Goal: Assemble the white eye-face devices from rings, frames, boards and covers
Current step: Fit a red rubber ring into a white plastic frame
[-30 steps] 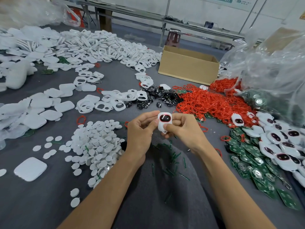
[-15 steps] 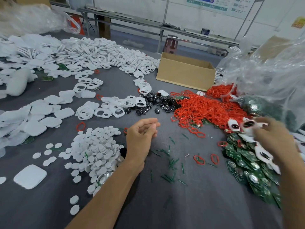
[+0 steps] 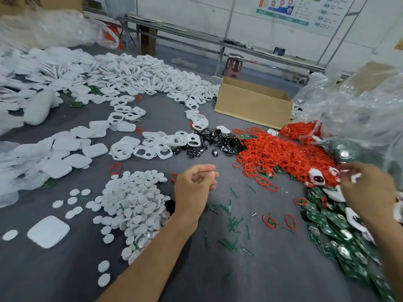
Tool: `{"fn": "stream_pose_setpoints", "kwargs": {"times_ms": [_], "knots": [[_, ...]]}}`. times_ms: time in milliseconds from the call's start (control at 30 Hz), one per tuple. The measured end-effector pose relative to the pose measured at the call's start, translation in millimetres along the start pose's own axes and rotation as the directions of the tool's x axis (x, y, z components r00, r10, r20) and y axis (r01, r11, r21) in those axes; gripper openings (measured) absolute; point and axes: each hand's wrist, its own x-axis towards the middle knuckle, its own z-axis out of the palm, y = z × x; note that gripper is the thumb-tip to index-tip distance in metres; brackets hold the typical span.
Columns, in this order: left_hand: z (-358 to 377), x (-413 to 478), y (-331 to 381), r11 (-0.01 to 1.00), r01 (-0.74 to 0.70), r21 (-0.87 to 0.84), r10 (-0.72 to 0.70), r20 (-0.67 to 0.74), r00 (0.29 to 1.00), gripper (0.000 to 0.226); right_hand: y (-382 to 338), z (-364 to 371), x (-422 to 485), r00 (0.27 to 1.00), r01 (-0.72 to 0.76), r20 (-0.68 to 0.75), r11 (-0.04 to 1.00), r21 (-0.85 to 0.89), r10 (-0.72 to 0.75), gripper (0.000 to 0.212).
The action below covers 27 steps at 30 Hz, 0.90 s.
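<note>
Grey worktop [image 3: 261, 271], left to right. Left edge: white covers [image 3: 65, 149], then frames [image 3: 150, 149] and a heap of white discs [image 3: 135, 199]. Centre: left hand [image 3: 194, 186], fingers loosely curled, holding nothing. Behind it: black parts [image 3: 218, 142], red rings [image 3: 283, 155] and a cardboard box [image 3: 253, 103]. Right edge: one assembled device [image 3: 316, 176] on the rings, with green boards [image 3: 340, 232] nearer. The right hand [image 3: 368, 188] is above them, too blurred to tell its grip.

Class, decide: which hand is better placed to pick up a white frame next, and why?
Left, probably. The left hand hangs empty near the white frames; the right hand is far off over the green boards.
</note>
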Motion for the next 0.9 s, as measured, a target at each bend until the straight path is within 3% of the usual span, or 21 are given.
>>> {"fn": "stream_pose_setpoints", "kwargs": {"times_ms": [100, 200, 267, 333, 433, 533, 633, 700, 767, 833, 900], "knots": [[-0.3, 1.0, 0.3, 1.000, 0.013, 0.019, -0.013, 0.001, 1.000, 0.026, -99.0, 27.2, -6.2, 0.913, 0.304, 0.202, 0.921, 0.243, -0.354, 0.011], [1.8, -1.0, 2.6, 0.997, 0.011, 0.071, -0.014, 0.032, 0.999, 0.031, -190.9, 62.7, -19.8, 0.765, 0.411, 0.288, 0.780, 0.471, -0.577, 0.007], [3.0, -2.5, 2.7, 0.973, -0.060, 0.221, 0.054, 0.032, 0.998, 0.035, -241.2, 86.7, -26.7, 0.716, 0.375, 0.357, 0.762, 0.528, -0.600, 0.014], [2.0, -4.3, 2.7, 0.938, -0.113, 0.327, 0.117, 0.009, 0.993, 0.035, -276.6, 110.1, -29.4, 0.671, 0.348, 0.477, 0.809, 0.473, -0.567, 0.034], [-3.3, -10.5, 8.6, 0.967, -0.057, 0.247, 0.060, -0.004, 0.998, 0.022, -302.0, 131.8, -32.5, 0.666, 0.400, 0.532, 0.853, 0.336, -0.522, 0.048], [-6.9, -6.1, 9.4, 0.989, -0.005, 0.150, 0.007, -0.012, 1.000, 0.021, -306.4, 138.1, -31.0, 0.689, 0.406, 0.526, 0.867, 0.290, -0.498, 0.041], [-6.1, -0.2, 5.3, 0.975, 0.009, 0.222, 0.006, -0.069, 0.998, 0.030, -297.1, 127.8, -19.4, 0.692, 0.397, 0.518, 0.864, 0.309, -0.503, 0.028], [-4.8, 1.1, 7.5, 0.997, 0.069, -0.035, -0.071, -0.072, 0.995, 0.027, -280.0, 109.4, -6.0, 0.681, 0.366, 0.485, 0.829, 0.423, -0.548, 0.033], [-5.7, 2.8, 12.2, 0.941, 0.130, -0.312, -0.149, -0.037, 0.988, 0.039, -257.0, 81.9, 6.9, 0.601, 0.409, 0.488, 0.769, 0.492, -0.632, 0.031], [-8.9, 6.7, 13.0, 0.884, 0.179, -0.431, -0.201, -0.006, 0.979, 0.053, -232.1, 56.3, 14.6, 0.461, 0.461, 0.563, 0.727, 0.509, -0.686, 0.032], [-8.2, 8.0, 14.4, 0.885, 0.212, -0.414, -0.205, 0.063, 0.977, 0.050, -210.8, 39.2, 14.2, 0.344, 0.471, 0.640, 0.715, 0.516, -0.688, 0.031]]}}
